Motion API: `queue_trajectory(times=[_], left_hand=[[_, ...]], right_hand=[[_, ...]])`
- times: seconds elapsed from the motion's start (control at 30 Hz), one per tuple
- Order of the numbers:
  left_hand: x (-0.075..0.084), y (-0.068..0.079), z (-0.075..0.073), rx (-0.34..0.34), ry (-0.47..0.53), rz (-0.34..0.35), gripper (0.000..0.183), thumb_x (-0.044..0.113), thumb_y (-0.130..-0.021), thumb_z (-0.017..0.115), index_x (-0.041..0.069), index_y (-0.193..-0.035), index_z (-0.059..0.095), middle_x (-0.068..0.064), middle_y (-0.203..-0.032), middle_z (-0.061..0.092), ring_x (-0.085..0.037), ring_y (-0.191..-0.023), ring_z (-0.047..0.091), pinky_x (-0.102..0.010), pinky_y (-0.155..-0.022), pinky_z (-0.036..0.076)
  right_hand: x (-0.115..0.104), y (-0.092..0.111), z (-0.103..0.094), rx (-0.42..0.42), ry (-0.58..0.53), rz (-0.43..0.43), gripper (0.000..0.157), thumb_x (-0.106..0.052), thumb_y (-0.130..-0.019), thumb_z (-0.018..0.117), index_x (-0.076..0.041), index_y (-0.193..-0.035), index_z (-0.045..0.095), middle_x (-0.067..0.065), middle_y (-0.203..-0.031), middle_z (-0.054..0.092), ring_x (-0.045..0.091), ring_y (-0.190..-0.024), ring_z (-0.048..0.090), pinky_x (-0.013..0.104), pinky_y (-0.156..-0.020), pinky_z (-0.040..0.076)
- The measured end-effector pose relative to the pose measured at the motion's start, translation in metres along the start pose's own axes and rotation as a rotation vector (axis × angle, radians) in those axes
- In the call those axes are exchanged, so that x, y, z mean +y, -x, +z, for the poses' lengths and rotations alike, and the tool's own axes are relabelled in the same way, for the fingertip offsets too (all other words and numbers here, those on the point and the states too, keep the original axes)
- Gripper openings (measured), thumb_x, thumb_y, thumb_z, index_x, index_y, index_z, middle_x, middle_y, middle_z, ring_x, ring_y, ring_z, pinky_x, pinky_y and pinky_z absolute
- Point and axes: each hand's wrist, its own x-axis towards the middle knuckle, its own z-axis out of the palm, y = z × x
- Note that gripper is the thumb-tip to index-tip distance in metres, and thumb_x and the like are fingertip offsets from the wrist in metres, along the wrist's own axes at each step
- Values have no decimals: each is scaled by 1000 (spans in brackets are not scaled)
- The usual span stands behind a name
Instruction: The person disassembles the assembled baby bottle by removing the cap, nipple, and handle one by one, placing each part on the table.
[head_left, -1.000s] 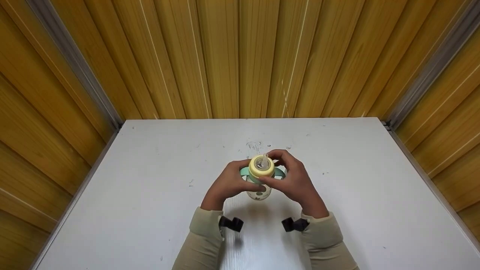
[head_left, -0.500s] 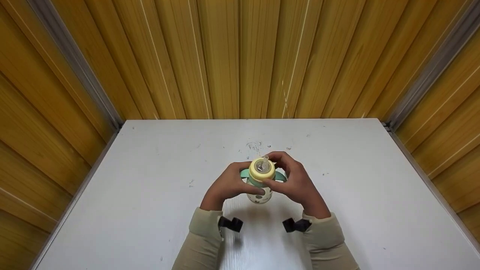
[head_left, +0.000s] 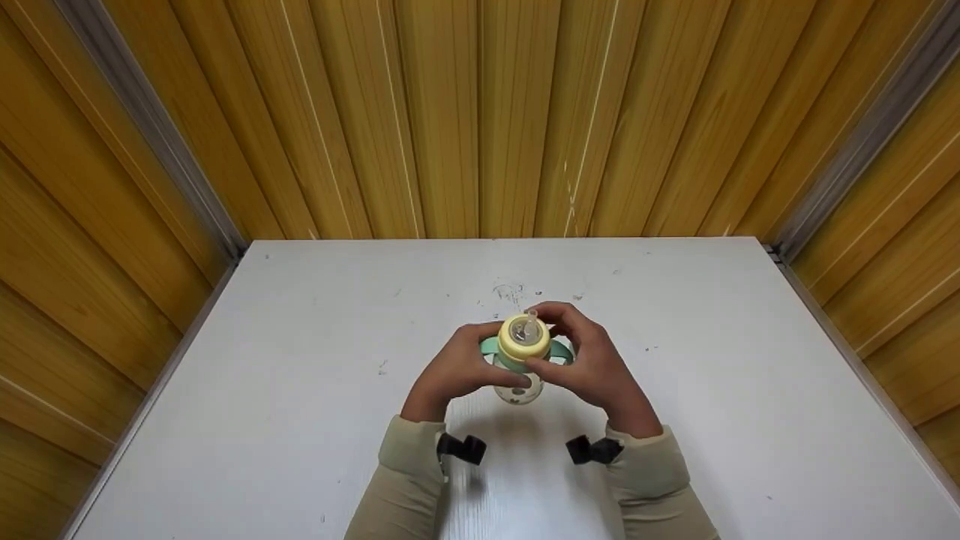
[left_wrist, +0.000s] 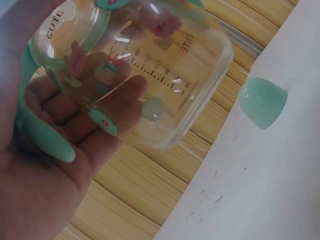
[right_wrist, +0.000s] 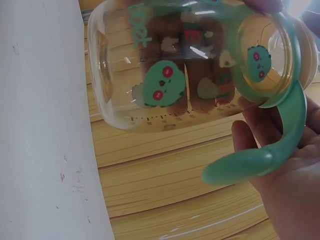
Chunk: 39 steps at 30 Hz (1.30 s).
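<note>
A clear baby bottle with printed animal faces and a measuring scale is held above the table, its teat pointing up and away. My left hand grips the bottle's body, with its fingers behind the clear wall in the left wrist view. Around the yellow collar, my right hand holds with thumb in front and fingers behind. A green handle sticks out near the right palm; another handle lies by the left palm. A green domed cap is on the table in the left wrist view.
The white table has small scuffs and dark marks near its middle. Yellow wood-look panels rise behind it and on both sides. In the head view the cap cannot be seen.
The bottle has shifted slightly toward me, and my right thumb has slid a little to the right along the collar. Both hands keep their hold.
</note>
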Motion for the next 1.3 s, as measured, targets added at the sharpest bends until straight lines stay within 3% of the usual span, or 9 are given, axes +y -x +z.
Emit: queue_trajectory(times=[0.2, 0.4, 0.6, 0.73, 1.0, 1.3], left_hand=[[0, -1, 1, 36, -25, -15, 58, 40, -57, 84, 36, -110, 61, 13, -102, 65, -12, -87, 60, -42, -76, 51], [3, -1, 2, 51, -50, -28, 58, 42, -57, 83, 39, -110, 60, 15, -103, 65, -11, -87, 60, -38, -74, 51], [4, 0, 3, 59, -63, -37, 57, 42, -57, 83, 40, -110, 60, 16, -103, 64, -11, -87, 60, -38, -75, 51], [3, 0, 3, 53, -64, -29, 57, 42, -58, 82, 39, -110, 60, 16, -102, 65, -11, -85, 60, -35, -73, 51], [3, 0, 4, 37, -32, -20, 55, 39, -59, 82, 37, -110, 61, 13, -101, 65, -12, -85, 61, -40, -73, 51], [2, 2, 4, 29, -38, -7, 57, 37, -57, 83, 36, -110, 61, 13, -101, 65, -12, -87, 60, -40, -76, 51]], right_hand=[[22, -2, 4, 79, 100, 20, 58, -41, -66, 78, -26, -115, 51, -12, -108, 57, 6, -96, 53, 32, -84, 44], [21, -1, 6, 148, 158, 36, 64, -49, -58, 80, -22, -109, 52, -11, -102, 57, 9, -92, 50, 35, -80, 43], [22, -2, 8, 159, 184, 71, 66, -54, -55, 79, -22, -107, 52, -10, -98, 55, 10, -89, 49, 33, -76, 42], [23, -2, 8, 160, 174, 74, 65, -53, -56, 80, -22, -106, 52, -10, -98, 55, 9, -89, 49, 32, -76, 42], [21, -2, 7, 137, 128, 102, 60, -41, -58, 83, -22, -108, 54, -9, -101, 58, 10, -91, 51, 34, -80, 42], [-1, 2, 4, 107, 85, 83, 55, -29, -62, 83, -15, -108, 56, -5, -101, 60, 13, -91, 53, 36, -82, 43]])
